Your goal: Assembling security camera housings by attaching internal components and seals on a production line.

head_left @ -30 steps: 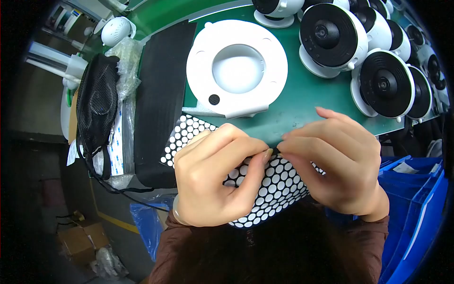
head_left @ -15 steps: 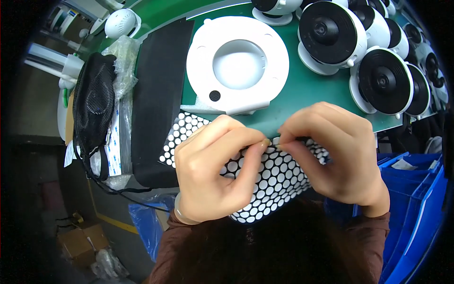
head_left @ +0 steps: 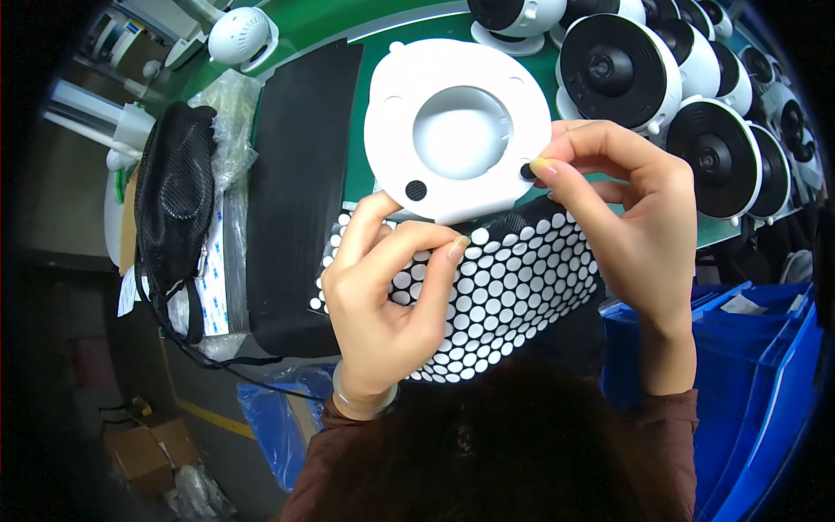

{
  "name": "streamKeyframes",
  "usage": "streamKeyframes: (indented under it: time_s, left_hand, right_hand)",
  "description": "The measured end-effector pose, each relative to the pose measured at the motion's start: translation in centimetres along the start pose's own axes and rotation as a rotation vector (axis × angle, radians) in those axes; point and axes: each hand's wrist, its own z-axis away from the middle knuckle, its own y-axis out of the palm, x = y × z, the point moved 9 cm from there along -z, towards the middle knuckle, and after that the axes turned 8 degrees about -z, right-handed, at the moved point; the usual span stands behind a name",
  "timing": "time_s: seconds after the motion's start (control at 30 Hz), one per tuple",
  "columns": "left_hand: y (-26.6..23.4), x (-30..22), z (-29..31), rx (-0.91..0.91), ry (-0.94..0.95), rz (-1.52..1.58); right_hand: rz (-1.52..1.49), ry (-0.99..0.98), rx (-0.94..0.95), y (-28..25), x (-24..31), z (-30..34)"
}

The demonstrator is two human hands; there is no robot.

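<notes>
A round white plastic base (head_left: 391,113) with a large central recess lies on the green table in front of me. One black round adhesive pad (head_left: 417,190) sits on its near left rim. My right hand (head_left: 639,217) pinches a second black round pad (head_left: 527,171) between thumb and forefinger, against the base's near right rim. Closed at the thumb and forefinger, my left hand (head_left: 383,304) grips the upper edge of a black sheet with rows of white dots (head_left: 513,296). The sheet bends down over the table's near edge; part of it is hidden behind the left hand.
Several white round devices with black fronts (head_left: 613,74) crowd the far right. To the left lie a black mat (head_left: 300,157), a black mesh pouch (head_left: 177,161) and bubble wrap (head_left: 228,113). Blue bins (head_left: 739,365) stand at the lower right, and a cardboard box (head_left: 148,452) is on the floor.
My right hand has moved up from the dotted sheet to the base, carrying a black pad. The base appears slightly farther right and lower. My left hand still holds the sheet.
</notes>
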Motion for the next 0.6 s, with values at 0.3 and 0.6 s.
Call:
streamKeyframes:
  time_s: [0.3,0.6]
  left_hand:
    - [0.09,0.25,-0.08,0.002,0.017,0.047]
    - [0.13,0.20,-0.09,0.002,0.028,0.047]
  right_hand:
    - [0.035,-0.011,-0.045,0.19,0.20,0.01]
    - [-0.053,0.075,-0.009,0.09,-0.41,0.11]
